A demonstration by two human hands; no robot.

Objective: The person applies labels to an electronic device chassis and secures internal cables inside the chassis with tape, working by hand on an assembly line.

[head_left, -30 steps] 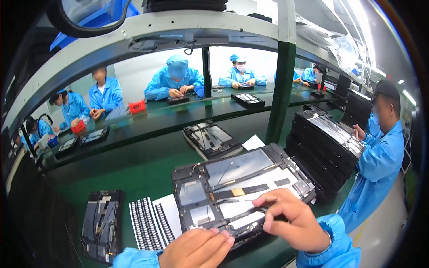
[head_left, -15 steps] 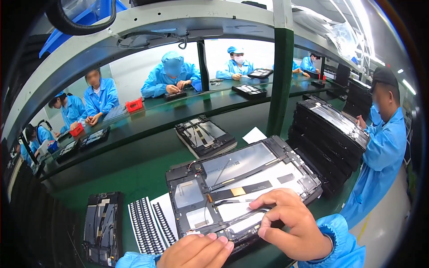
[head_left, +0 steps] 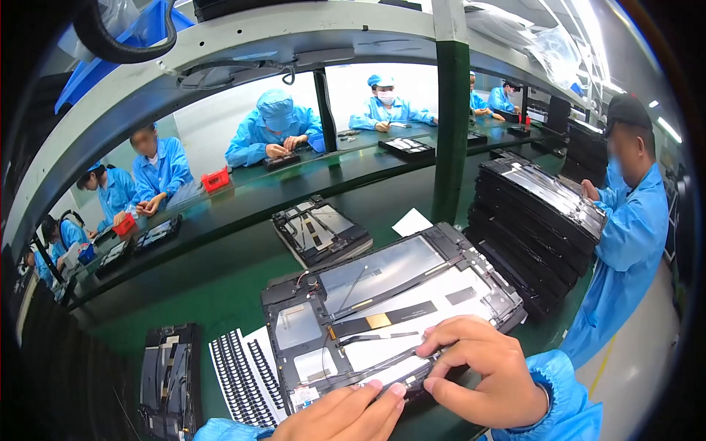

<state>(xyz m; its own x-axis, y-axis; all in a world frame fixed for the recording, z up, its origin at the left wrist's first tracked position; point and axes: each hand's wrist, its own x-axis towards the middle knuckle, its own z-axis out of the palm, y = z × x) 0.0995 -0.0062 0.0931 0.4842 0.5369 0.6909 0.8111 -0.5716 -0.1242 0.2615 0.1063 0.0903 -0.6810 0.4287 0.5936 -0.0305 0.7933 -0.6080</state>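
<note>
An uncased tablet-like device (head_left: 412,316) lies in front of me, its black frame exposing silver and white panels and dark flat cables. My left hand (head_left: 346,415) rests on its near edge, fingers stretched out, the tips on a dark strip along that edge. Farther right on the same edge is my right hand (head_left: 485,371). Its index finger and thumb are curved and apart, their tips touching the device, and nothing shows between them. A dark flat cable (head_left: 379,336) runs across the white panel beside the right fingertips. White sheets with rows of small black pieces (head_left: 237,378) lie to the left.
Similar devices lie at the left (head_left: 168,386) and beyond mine (head_left: 320,231). A tall stack of them (head_left: 537,228) stands at right, next to a standing person (head_left: 636,213). A green post (head_left: 451,125) rises behind. Several people in blue work along the far bench (head_left: 243,195).
A dark cable that curved up by my right fingers now lies lower. My left fingertips have slid slightly right along the edge. The view has shifted a little.
</note>
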